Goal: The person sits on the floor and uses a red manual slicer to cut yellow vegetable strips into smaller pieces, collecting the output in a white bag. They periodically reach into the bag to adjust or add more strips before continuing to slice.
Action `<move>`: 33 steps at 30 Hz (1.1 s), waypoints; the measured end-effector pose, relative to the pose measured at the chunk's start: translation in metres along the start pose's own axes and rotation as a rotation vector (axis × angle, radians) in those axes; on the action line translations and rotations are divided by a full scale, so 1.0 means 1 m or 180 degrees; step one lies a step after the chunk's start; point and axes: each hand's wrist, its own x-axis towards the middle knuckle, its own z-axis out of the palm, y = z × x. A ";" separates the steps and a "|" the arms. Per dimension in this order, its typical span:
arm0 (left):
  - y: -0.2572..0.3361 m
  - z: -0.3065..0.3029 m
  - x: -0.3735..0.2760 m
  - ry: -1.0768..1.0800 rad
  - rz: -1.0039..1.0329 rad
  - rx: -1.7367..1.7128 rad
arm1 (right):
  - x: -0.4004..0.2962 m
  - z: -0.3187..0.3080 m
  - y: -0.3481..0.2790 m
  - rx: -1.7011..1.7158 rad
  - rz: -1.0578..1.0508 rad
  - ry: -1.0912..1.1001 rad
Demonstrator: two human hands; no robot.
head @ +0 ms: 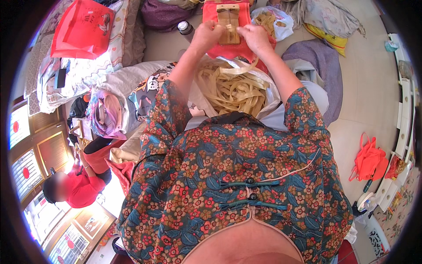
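Observation:
A pale wooden block (228, 16), with a paler crosspiece at its far end, rests on a red cloth (211, 15) in front of me. Over its near part, my left hand (208, 35) and my right hand (255, 37) face each other with fingertips pinched. Between them is a short stretch of straw-coloured flat strip (230, 29), blurred, and both hands appear to grip it. Below my right hand, a strip runs down into an open white sack (274, 87). Loose coils of straw-coloured strip (242, 90) fill the sack between my legs.
Beyond my right hand sits a plastic bag (284, 24) holding more strips. A dark flask (185, 29) stands near my left hand. Left are a bed (115, 43) with a red bag (84, 31) and a seated person in red (84, 188). Another red bag (369, 158) lies rightward.

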 end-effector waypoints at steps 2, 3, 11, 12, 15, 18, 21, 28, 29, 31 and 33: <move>0.004 -0.001 -0.004 -0.0066 -0.0141 0.0651 | -0.001 0.002 0.008 -0.0483 -0.0038 -0.0072; 0.012 -0.003 -0.011 -0.0128 -0.0205 0.0974 | -0.003 0.002 0.018 -0.0603 -0.0075 0.0052; -0.004 -0.017 -0.098 -0.0019 0.0363 0.0550 | -0.068 0.003 -0.018 0.0088 -0.0688 0.0062; 0.001 -0.014 -0.107 -0.0748 -0.0207 -0.0311 | -0.074 0.009 -0.017 0.0231 -0.0566 -0.0188; 0.009 0.004 -0.136 -0.2161 -0.2099 -0.2892 | -0.091 0.011 -0.035 -0.0866 -0.2631 0.0529; 0.006 0.013 -0.145 -0.1840 -0.2014 -0.4179 | -0.112 0.018 -0.042 -0.0431 -0.2466 0.0252; 0.007 0.013 -0.142 -0.1135 -0.2186 -0.4250 | -0.128 0.028 -0.040 0.0426 -0.1865 -0.0069; 0.009 0.007 -0.139 -0.1642 -0.2108 -0.3817 | -0.119 0.018 -0.050 0.0901 -0.1205 -0.0029; 0.010 0.008 -0.140 -0.1631 -0.1897 -0.3213 | -0.117 0.019 -0.048 0.0791 -0.1282 0.0073; 0.034 -0.001 -0.141 -0.1595 -0.1456 -0.2010 | -0.112 0.020 -0.046 0.0563 -0.1432 0.0294; 0.029 0.002 -0.140 -0.0510 0.0069 -0.0797 | -0.109 0.017 -0.042 0.0556 -0.1236 0.0281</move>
